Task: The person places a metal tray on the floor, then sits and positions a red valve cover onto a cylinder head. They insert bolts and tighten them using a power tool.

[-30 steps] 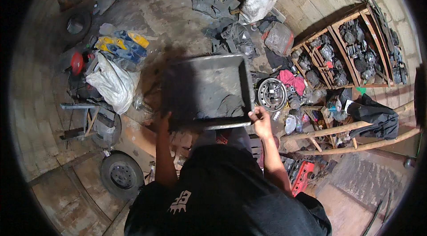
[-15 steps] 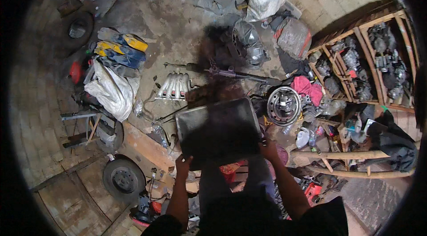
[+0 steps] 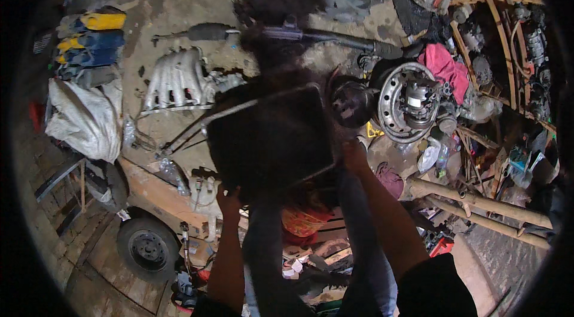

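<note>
A dark rectangular tub with a pale, worn rim lies slightly tilted between my arms, its inside in deep shadow. My left hand is closed on its near left corner. Along the right side, my right hand grips the edge, its fingers partly hidden in shadow. Just beyond the tub, a long dark steering rack is stretched across the floor. A silver intake manifold sits to the tub's left, and a steel wheel rim with a metal part in it is to its right.
Wooden poles jut in from the right, below a wooden rack full of metal parts. A tyre and a wooden board lie at left. Beyond them are a white sack and blue-and-yellow items.
My view has come lower and closer to the floor, so the parts look larger. The tub, still in both hands, now appears further left, and my legs show more.
</note>
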Demonstrator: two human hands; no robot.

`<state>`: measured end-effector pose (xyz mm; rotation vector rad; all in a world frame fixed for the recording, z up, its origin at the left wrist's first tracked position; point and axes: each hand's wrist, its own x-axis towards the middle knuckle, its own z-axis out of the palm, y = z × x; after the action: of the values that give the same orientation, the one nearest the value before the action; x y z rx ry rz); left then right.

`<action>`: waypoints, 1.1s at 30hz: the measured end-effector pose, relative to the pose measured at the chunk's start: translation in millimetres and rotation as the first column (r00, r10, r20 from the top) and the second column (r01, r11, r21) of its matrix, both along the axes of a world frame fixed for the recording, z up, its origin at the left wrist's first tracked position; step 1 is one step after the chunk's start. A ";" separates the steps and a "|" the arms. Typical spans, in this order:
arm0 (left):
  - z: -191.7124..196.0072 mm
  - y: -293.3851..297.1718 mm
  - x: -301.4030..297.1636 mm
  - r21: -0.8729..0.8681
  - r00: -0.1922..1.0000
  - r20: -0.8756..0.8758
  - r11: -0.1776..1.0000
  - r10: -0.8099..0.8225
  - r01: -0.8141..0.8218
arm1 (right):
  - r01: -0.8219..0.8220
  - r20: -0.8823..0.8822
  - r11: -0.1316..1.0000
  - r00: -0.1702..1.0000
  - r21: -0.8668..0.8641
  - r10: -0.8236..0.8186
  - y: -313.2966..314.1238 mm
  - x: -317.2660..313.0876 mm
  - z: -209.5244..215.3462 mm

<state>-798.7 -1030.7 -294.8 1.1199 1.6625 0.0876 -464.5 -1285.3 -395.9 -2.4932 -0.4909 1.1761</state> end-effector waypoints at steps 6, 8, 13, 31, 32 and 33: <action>-60.6 3.5 -8.0 0.001 0.991 0.119 0.999 0.053 -0.053 | 0.508 0.305 0.853 0.837 -0.120 -0.455 -7.2 45.8 -87.5; -75.0 -1.1 -9.8 -0.004 0.987 0.144 0.997 0.074 -0.074 | 0.599 0.400 0.791 0.760 -0.127 -0.512 -12.2 46.2 -107.8; -91.5 -7.3 8.7 0.013 0.970 0.189 0.987 0.152 -0.157 | 0.830 -0.026 0.557 0.557 0.005 -0.830 -23.3 52.7 -133.5; -41.2 -26.0 -42.1 -0.118 0.949 0.141 0.957 0.282 -0.266 | 0.985 -0.582 0.152 0.170 0.079 -0.796 17.6 43.3 4.8; -47.2 -27.2 -43.5 -0.120 0.949 0.154 0.959 0.275 -0.259 | 0.986 -0.595 0.137 0.167 0.096 -0.786 23.7 48.6 12.4; -56.8 -29.2 -42.7 -0.121 0.949 0.165 0.960 0.269 -0.252 | 0.986 -0.609 0.122 0.165 0.112 -0.776 29.5 53.2 16.3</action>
<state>-841.4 -1060.0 -351.6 0.7890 1.6249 0.2668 -411.3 -1255.9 -379.6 -1.3905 0.7838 0.7588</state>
